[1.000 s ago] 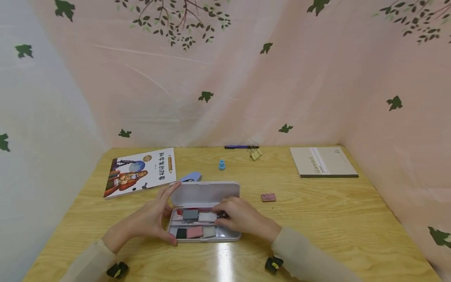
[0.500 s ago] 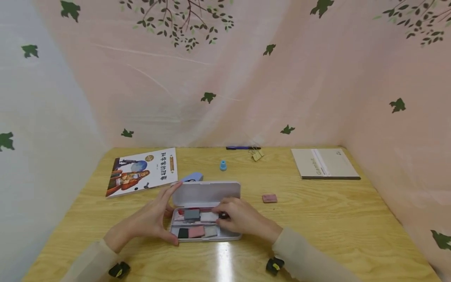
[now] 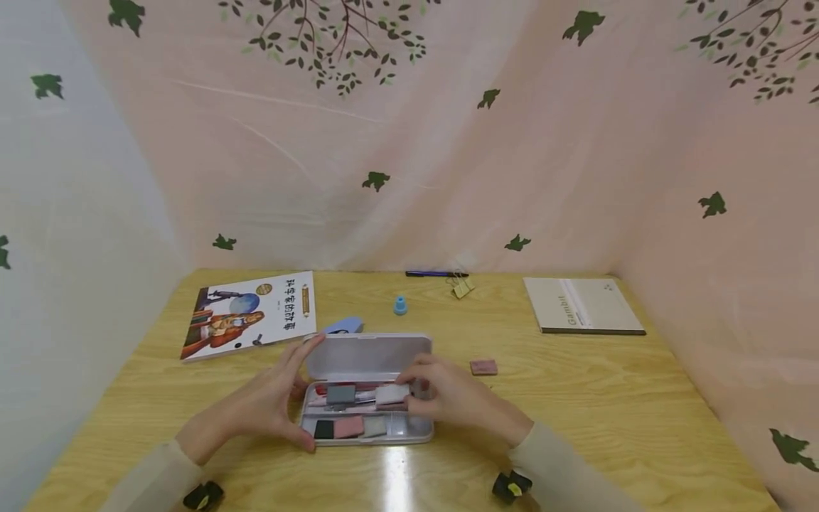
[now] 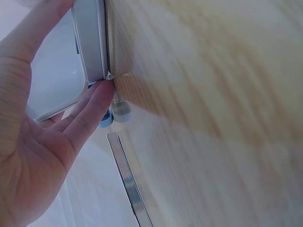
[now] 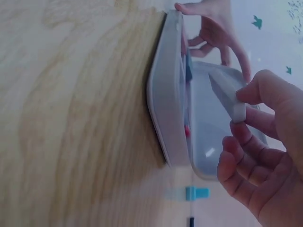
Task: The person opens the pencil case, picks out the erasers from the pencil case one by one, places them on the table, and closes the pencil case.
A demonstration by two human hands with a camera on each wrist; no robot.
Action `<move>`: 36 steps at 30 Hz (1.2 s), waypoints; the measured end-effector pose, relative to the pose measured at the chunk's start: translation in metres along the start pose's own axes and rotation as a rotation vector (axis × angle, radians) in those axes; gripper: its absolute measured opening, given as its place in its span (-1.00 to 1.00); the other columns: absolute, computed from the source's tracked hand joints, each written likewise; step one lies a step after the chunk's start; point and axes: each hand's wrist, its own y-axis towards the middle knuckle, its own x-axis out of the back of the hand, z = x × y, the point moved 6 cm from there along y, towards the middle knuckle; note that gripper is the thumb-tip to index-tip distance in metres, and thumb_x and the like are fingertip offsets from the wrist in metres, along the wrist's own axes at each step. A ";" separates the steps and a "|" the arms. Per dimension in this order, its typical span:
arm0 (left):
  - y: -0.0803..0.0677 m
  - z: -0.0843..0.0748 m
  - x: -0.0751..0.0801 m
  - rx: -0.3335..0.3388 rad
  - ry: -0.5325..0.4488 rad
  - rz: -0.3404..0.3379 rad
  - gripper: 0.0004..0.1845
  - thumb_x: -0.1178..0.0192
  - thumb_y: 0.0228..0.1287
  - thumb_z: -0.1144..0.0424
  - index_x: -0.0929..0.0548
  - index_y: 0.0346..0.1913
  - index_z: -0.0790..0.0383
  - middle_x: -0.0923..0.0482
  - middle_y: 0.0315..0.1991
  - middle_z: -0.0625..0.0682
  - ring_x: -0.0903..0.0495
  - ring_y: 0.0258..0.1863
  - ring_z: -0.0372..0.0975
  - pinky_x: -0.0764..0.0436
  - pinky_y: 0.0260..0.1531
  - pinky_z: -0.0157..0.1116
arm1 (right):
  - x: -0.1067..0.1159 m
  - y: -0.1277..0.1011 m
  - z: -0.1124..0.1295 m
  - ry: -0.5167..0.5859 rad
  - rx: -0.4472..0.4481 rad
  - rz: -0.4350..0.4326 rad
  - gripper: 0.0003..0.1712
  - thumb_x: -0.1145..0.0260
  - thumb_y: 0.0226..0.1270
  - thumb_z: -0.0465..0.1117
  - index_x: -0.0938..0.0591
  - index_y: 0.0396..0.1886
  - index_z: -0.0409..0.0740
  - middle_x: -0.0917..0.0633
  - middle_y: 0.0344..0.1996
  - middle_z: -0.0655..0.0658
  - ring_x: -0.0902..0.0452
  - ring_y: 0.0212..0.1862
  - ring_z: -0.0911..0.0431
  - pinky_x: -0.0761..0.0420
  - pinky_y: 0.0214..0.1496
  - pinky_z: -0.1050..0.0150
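I see the white block (image 5: 227,90) up over the back part of the open box (image 3: 370,355). The right hand (image 3: 457,402) pinches it tight between thumb and fingers. The left hand (image 3: 269,402) touches the box's left end, its thumb and fingers spread apart. A gray block (image 3: 340,395) lies in the back part; black (image 3: 324,429), pink (image 3: 348,427) and pale (image 3: 375,426) blocks sit up front. Right of the box, a red block (image 3: 483,368) is on the table (image 3: 544,398). Farther back I spot a book (image 3: 243,313), a pen (image 3: 425,274), a clip (image 3: 462,289) and a notebook (image 3: 584,306).

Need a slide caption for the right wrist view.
Right hand pinching a white eraser over the open pencil case, the left hand holding the case's far end.
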 end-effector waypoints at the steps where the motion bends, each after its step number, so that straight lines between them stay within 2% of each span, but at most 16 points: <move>1: 0.000 0.000 0.000 -0.001 -0.002 -0.001 0.56 -0.65 -0.33 -0.28 0.23 0.65 -0.08 -0.09 0.41 0.13 -0.66 -0.09 -0.25 -0.67 -0.08 -0.17 | 0.005 -0.004 -0.002 0.020 -0.001 -0.010 -0.72 -0.41 0.27 -0.23 -0.76 -0.02 -0.09 -0.62 -0.20 0.07 -0.55 -0.30 0.14 -0.56 -0.35 0.42; 7: 0.004 -0.003 -0.001 -0.017 -0.008 0.000 0.55 -0.65 -0.32 -0.27 0.24 0.65 -0.12 -0.10 0.41 0.11 -0.67 -0.09 -0.25 -0.67 -0.07 -0.16 | 0.038 -0.031 -0.026 0.123 0.012 -0.092 -0.72 -0.43 0.27 -0.31 -0.76 -0.03 -0.05 -0.67 -0.17 0.06 -0.55 -0.31 0.19 -0.60 -0.43 0.37; 13: 0.004 -0.004 -0.002 -0.025 -0.025 0.003 0.55 -0.67 -0.31 -0.23 0.23 0.65 -0.09 -0.10 0.40 0.08 -0.67 -0.10 -0.26 -0.68 -0.07 -0.18 | 0.060 -0.061 -0.061 0.219 -0.034 -0.132 -0.72 -0.41 0.31 -0.37 -0.74 -0.02 -0.04 -0.69 -0.25 0.01 -0.55 -0.33 0.18 -0.60 -0.43 0.33; 19: 0.002 -0.003 -0.001 -0.022 -0.015 0.011 0.55 -0.66 -0.30 -0.24 0.25 0.65 -0.07 -0.09 0.40 0.09 -0.67 -0.11 -0.25 -0.68 -0.09 -0.19 | 0.082 -0.092 -0.094 0.186 -0.090 -0.187 -0.71 -0.41 0.31 -0.41 -0.74 0.00 -0.09 -0.70 -0.23 -0.09 -0.55 -0.31 0.19 -0.59 -0.46 0.32; 25: 0.001 -0.003 -0.001 -0.015 -0.025 0.019 0.54 -0.66 -0.28 -0.23 0.24 0.65 -0.05 -0.07 0.41 0.09 -0.67 -0.10 -0.24 -0.68 -0.09 -0.20 | 0.099 -0.114 -0.123 0.097 -0.138 -0.203 -0.73 -0.41 0.32 -0.40 -0.74 -0.02 -0.12 -0.70 -0.22 -0.05 -0.55 -0.31 0.23 -0.60 -0.44 0.32; 29: 0.000 -0.003 0.000 -0.011 -0.024 0.019 0.54 -0.66 -0.28 -0.23 0.22 0.65 -0.01 -0.06 0.42 0.09 -0.67 -0.10 -0.24 -0.68 -0.08 -0.20 | 0.103 -0.121 -0.136 0.065 -0.147 -0.183 -0.72 -0.40 0.32 -0.40 -0.74 -0.01 -0.11 -0.70 -0.25 -0.06 -0.54 -0.31 0.24 -0.59 -0.41 0.33; 36: 0.000 -0.003 0.001 -0.012 -0.018 0.017 0.55 -0.67 -0.30 -0.23 0.24 0.65 -0.09 -0.09 0.40 0.09 -0.67 -0.11 -0.25 -0.68 -0.09 -0.22 | 0.102 -0.125 -0.148 0.071 -0.124 -0.166 -0.71 -0.41 0.30 -0.43 -0.72 0.01 -0.21 -0.69 -0.25 -0.08 -0.54 -0.32 0.27 -0.59 -0.38 0.33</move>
